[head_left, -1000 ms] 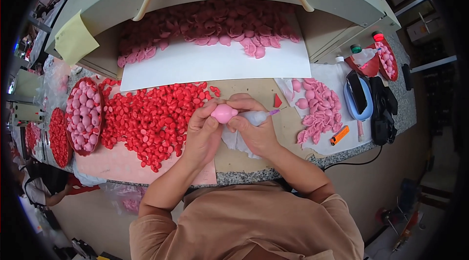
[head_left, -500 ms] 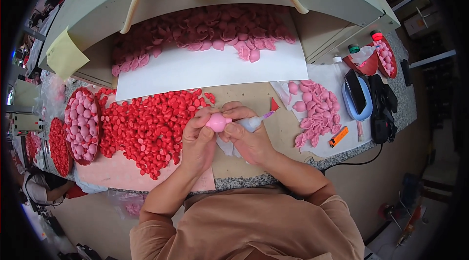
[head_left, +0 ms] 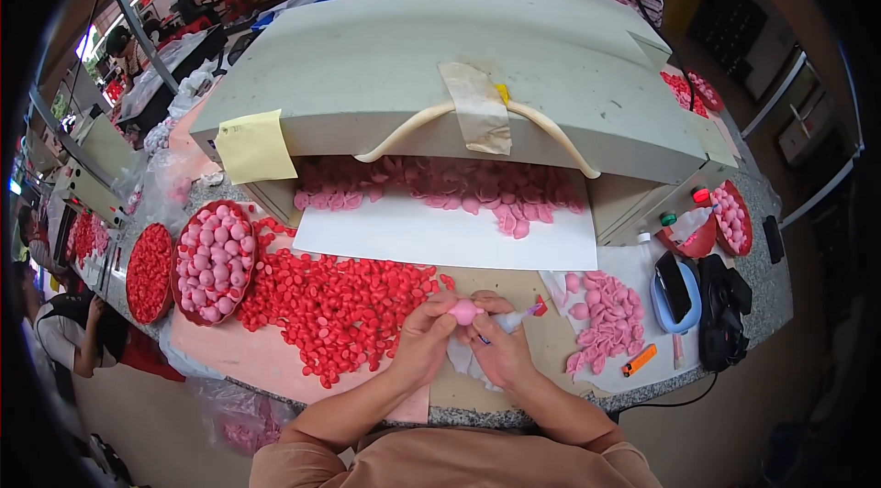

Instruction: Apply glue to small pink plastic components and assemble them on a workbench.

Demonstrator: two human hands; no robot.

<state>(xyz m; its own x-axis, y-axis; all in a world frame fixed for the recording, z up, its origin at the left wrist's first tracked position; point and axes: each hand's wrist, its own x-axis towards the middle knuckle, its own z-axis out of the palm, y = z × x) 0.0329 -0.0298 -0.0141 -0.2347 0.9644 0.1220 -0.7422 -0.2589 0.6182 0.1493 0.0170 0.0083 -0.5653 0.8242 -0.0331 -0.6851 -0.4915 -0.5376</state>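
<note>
A small round pink plastic piece (head_left: 464, 312) is gripped at the fingertips of my left hand (head_left: 422, 343), whose fingers are closed. My right hand (head_left: 501, 355) is beside it, closed around a small translucent squeeze bottle (head_left: 505, 322) with a thin purple nozzle pointing right; its fingertips also reach the pink piece. A white cloth or paper (head_left: 466, 361) shows between the hands. Left of them spreads a heap of small red plastic pieces (head_left: 330, 314). On the right lies a pile of curved pink pieces (head_left: 610, 318).
A grey metal hood (head_left: 404, 66) stands across the back, with many pink pieces (head_left: 514, 213) on white paper under it. Bowls of pink balls (head_left: 213, 260) and red pieces (head_left: 149, 272) stand left. Right are an orange lighter (head_left: 640, 360), a phone (head_left: 673, 286) and a blue tray (head_left: 658, 303).
The view has tilted up, so the hood's top and people beyond it now show. Both hands still hold the pink piece and the squeeze bottle.
</note>
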